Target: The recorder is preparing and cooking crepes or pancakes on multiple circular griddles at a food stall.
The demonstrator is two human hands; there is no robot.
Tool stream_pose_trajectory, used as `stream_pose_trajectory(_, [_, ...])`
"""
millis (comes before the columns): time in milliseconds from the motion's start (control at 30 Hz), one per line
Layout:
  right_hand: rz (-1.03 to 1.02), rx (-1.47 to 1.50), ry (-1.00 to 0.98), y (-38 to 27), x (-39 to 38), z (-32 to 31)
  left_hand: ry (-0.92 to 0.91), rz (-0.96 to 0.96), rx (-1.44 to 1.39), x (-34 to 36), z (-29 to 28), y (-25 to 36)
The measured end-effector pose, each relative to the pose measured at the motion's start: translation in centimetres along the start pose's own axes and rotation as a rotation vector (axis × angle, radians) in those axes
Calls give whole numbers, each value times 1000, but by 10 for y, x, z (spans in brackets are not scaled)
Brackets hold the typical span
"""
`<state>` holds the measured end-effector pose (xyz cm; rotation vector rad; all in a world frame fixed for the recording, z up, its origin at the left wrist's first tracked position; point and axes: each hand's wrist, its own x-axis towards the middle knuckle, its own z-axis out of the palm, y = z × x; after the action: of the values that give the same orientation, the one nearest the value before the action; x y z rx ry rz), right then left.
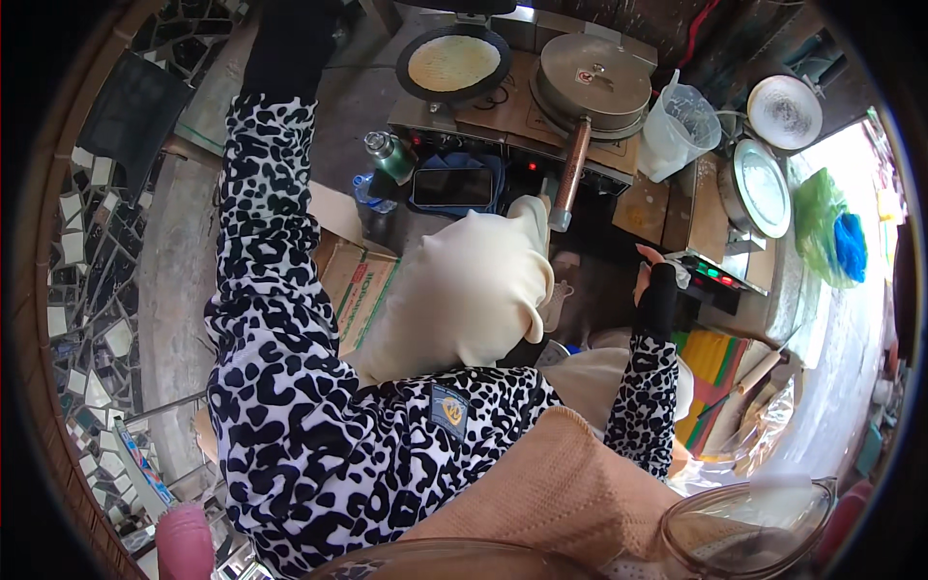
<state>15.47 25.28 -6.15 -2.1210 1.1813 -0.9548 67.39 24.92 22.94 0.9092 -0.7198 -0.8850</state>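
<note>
My left forearm in a leopard-print sleeve with a black cuff [285, 53] reaches up to the top edge; that hand is out of sight. My right hand [646, 271] is curled beside a metal control panel [720, 272] with red and green lights, partly hidden by its cuff, around something whitish I cannot make out. Above it, a round steel griddle with a closed lid [594, 82] and copper-toned handle stands beside a black pan [453, 60] holding a thin pale round crepe. A phone [451, 187] lies below them.
A steel bottle [391, 158], a plastic pitcher [679, 130], two round metal plates [785, 111] [759, 188], green and blue bags [820, 222], and cardboard [353, 295] surround the cooker. Pale fabric over my legs [454, 290] fills the middle. Broken-tile flooring [97, 377] is at left.
</note>
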Motion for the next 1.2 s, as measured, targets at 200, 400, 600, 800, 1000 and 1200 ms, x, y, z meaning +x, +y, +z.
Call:
stream_pose_trajectory(200, [99, 44, 10, 4, -2, -3, 73, -208, 280, -98, -21, -47])
stream_pose_trajectory(400, [138, -15, -45, -7, -3, -5, 38, -677, 322, -168, -79, -142])
stream_pose_trajectory(600, [162, -32, -54, -4, -2, 2, -140, 139, 1248, -167, -52, -206])
stream_pose_trajectory(800, [139, 57, -18, 5, -1, 2, -501, -899, -262, -177, 50, -232])
stream_pose_trajectory(1000, [56, -21, 24, 13, -13, 0, -728, -623, -268, -137, 98, -176])
stream_pose_trajectory(1200, [-1, 2, 6, 11, -10, -1, -646, -274, -306, -63, 189, -81])
